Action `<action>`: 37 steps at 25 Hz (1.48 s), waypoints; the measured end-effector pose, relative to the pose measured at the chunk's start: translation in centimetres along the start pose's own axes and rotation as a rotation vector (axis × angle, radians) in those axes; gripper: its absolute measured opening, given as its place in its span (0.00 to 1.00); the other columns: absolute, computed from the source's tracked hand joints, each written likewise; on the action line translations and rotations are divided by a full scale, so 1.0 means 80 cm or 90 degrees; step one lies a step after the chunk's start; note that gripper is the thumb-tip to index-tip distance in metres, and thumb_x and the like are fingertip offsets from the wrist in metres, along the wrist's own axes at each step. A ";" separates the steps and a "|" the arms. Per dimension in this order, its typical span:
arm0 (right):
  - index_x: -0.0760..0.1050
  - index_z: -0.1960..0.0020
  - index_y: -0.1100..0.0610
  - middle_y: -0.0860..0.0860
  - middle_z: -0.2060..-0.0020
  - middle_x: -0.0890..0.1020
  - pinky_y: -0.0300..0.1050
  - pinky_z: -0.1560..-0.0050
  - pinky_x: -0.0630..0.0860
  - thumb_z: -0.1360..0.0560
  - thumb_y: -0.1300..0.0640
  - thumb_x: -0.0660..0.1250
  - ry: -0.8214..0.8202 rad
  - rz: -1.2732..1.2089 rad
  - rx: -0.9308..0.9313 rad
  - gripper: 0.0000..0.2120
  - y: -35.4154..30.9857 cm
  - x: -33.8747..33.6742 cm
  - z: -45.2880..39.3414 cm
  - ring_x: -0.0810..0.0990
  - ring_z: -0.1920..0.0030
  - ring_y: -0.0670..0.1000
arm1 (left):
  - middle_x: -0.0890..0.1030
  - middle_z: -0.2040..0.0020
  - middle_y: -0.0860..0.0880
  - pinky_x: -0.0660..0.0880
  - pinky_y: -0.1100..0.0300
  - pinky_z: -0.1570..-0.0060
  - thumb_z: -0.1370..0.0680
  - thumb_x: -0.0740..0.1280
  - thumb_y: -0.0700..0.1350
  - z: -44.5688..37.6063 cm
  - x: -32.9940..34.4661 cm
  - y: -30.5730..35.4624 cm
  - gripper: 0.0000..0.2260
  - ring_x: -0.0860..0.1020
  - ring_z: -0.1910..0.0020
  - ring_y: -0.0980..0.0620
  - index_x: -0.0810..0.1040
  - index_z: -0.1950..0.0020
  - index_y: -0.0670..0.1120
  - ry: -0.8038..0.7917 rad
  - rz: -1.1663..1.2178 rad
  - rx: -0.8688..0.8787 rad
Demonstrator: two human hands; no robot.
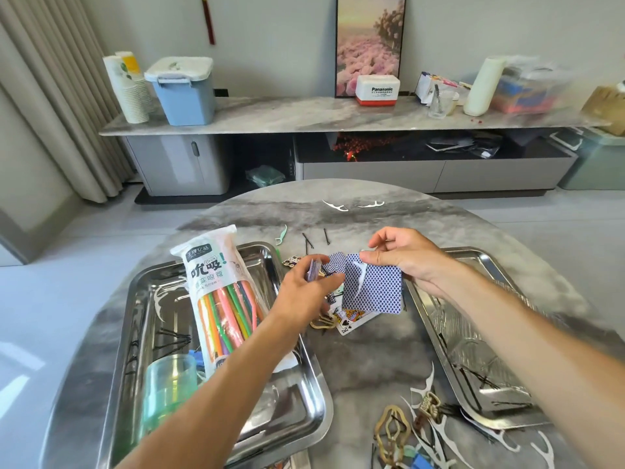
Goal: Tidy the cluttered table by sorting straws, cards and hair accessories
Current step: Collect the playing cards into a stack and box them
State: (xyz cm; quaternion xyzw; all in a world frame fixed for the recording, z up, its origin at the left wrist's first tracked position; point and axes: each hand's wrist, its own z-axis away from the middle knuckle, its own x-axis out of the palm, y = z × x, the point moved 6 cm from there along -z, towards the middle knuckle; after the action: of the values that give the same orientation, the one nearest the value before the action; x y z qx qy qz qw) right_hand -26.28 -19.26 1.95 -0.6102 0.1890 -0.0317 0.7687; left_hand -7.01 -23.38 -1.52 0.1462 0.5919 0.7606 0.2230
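Observation:
My left hand (306,292) grips a small stack of blue-backed playing cards (314,268) above the table's middle. My right hand (404,255) pinches the top corner of another blue-backed card (375,292), which hangs with a white floss pick across it. A face-up king card (350,321) lies on the table under them. A bag of coloured straws (221,296) lies in the left steel tray (297,401), beside a green plastic cup (170,384) and black hairpins (172,340). Gold hair clips (392,431) lie at the front edge among several white floss picks.
The right steel tray (433,309) holds hairpins and picks. Two hairpins (316,238) and floss picks (355,205) lie on the far part of the round marble table (365,360). A long cabinet with boxes stands behind.

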 end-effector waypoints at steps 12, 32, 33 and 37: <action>0.77 0.60 0.56 0.53 0.70 0.78 0.40 0.75 0.75 0.29 0.68 0.66 0.029 0.042 0.054 0.08 -0.054 0.057 0.026 0.77 0.73 0.50 | 0.83 0.54 0.49 0.72 0.59 0.64 0.34 0.75 0.47 0.011 0.043 0.019 0.23 0.80 0.59 0.53 0.76 0.41 0.48 -0.149 0.136 0.062; 0.69 0.30 0.52 0.49 0.43 0.75 0.47 0.42 0.73 0.34 0.50 0.79 -0.197 0.668 -0.034 0.36 0.045 0.052 -0.100 0.75 0.42 0.51 | 0.77 0.43 0.46 0.75 0.50 0.50 0.26 0.66 0.47 -0.083 0.019 0.006 0.24 0.79 0.46 0.41 0.69 0.30 0.54 -0.150 -1.019 0.250; 0.69 0.32 0.52 0.48 0.46 0.75 0.45 0.46 0.73 0.34 0.49 0.79 -0.195 0.664 -0.021 0.35 0.048 0.049 -0.102 0.76 0.45 0.50 | 0.77 0.42 0.47 0.75 0.50 0.50 0.26 0.67 0.51 -0.085 0.014 0.005 0.24 0.79 0.45 0.41 0.69 0.30 0.55 -0.138 -0.999 0.233; 0.74 0.41 0.52 0.49 0.45 0.75 0.48 0.43 0.74 0.30 0.51 0.74 -0.146 0.661 -0.034 0.20 0.052 0.051 -0.102 0.76 0.45 0.51 | 0.78 0.47 0.47 0.70 0.54 0.55 0.26 0.64 0.65 -0.086 0.013 0.002 0.24 0.79 0.47 0.43 0.75 0.36 0.54 -0.072 -0.977 0.205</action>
State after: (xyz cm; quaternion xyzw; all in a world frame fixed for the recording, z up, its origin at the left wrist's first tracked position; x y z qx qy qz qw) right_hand -25.93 -26.88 -4.57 -0.4550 0.3819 0.4245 0.6833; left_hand -11.26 -28.66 -3.19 -0.2342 0.6180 0.2905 0.6920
